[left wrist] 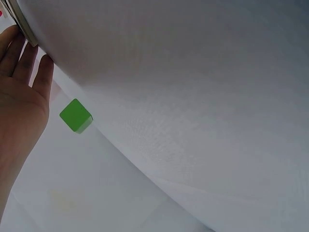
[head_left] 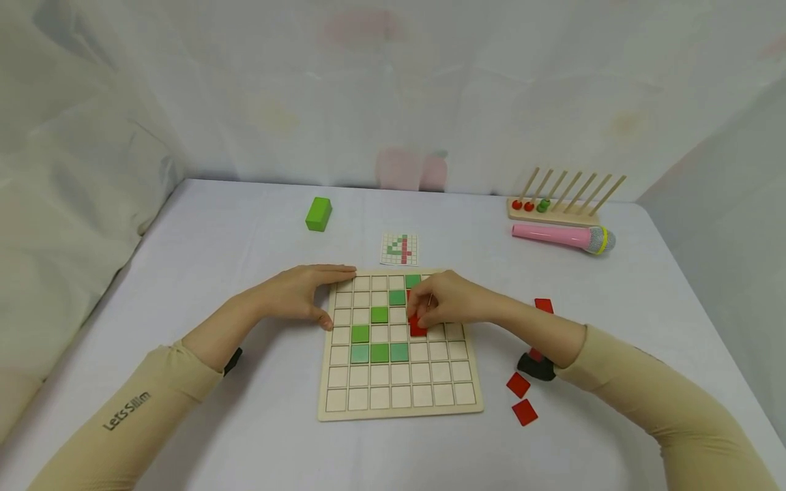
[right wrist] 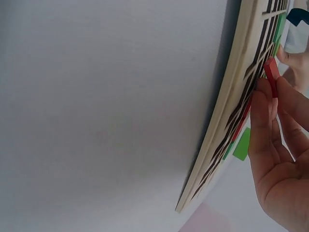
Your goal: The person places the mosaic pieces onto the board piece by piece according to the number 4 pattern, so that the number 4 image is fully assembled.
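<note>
A wooden grid board (head_left: pixel 399 412) lies on the table with several green tiles (head_left: pixel 379 314) in its squares. Between thumb and fingertips, my right hand (head_left: pixel 451 298) pinches a red square tile (right wrist: pixel 271 75), seen tilted over the board in the right wrist view. Partly hidden behind those fingers, more red shows in the same column, below the top green tile. My left hand (head_left: pixel 301 293) rests at the board's upper left edge, fingers extended and thumb apart. Just beyond the board is a small card (head_left: pixel 399 260) printed with a green and red 4 on a grid.
Loose red tiles (head_left: pixel 525 412) lie right of the board, some partly under my right forearm. A green block (head_left: pixel 318 215) stands at the back left. At the back right are a pink toy microphone (head_left: pixel 552 234) and a wooden peg rack (head_left: pixel 555 215) with red and green beads.
</note>
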A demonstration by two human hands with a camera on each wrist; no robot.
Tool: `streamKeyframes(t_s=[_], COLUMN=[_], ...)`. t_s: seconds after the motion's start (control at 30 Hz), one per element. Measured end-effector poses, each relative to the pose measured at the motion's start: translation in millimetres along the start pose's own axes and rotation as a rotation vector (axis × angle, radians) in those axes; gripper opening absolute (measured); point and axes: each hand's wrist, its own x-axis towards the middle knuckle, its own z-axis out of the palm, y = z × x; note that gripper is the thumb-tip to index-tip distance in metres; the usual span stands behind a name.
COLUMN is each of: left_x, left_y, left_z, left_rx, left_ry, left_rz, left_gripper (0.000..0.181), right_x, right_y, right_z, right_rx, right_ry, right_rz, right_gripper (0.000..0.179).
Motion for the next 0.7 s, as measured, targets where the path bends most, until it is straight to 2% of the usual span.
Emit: streamKeyframes(t_s=[0.5, 0.7], left_x=[0.0, 0.0], left_y=[0.5, 2.7], left_z=[0.1, -0.2], left_rx=[-0.011, -0.006], left_ry=[-0.001, -0.001], left_rz=[-0.001, -0.004], left_gripper=[0.100, 0.099], right_x=[-1.6, -2.4], right_y=[-1.9, -3.4], right_z=[7.6, 8.8], right_rx=[-0.020, -0.058], right_ry=[0.003, 0.014], right_rz=[-0.030, -0.042], right_gripper=[0.012, 0.012])
